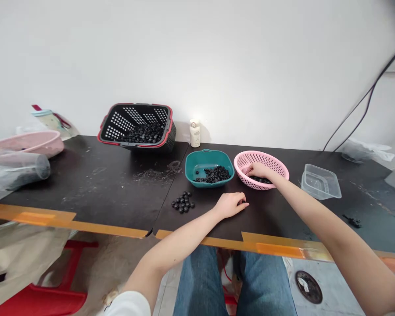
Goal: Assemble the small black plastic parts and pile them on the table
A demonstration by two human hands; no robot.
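My left hand (232, 205) rests on the dark table with its fingers curled. A small black round piece (242, 202) shows between thumb and fingers. Left of it lies a loose group of black round pieces (183, 202). My right hand (259, 169) reaches over the rim of a pink perforated basket (276, 166), fingers bent down and pressed together. Its fingertips are hidden, so what they hold cannot be made out. More black pieces (261, 180) lie in that basket, partly behind the wrist. Beside it, a teal basin (197, 159) holds many similar pieces (217, 174).
A dark red-rimmed basket (134, 116) of black pieces stands back left, near a white bottle (195, 134). A clear plastic box (321, 182) and a small black clump (352, 220) are at right. A transparent cup (23, 166) and pink basin (49, 141) sit far left.
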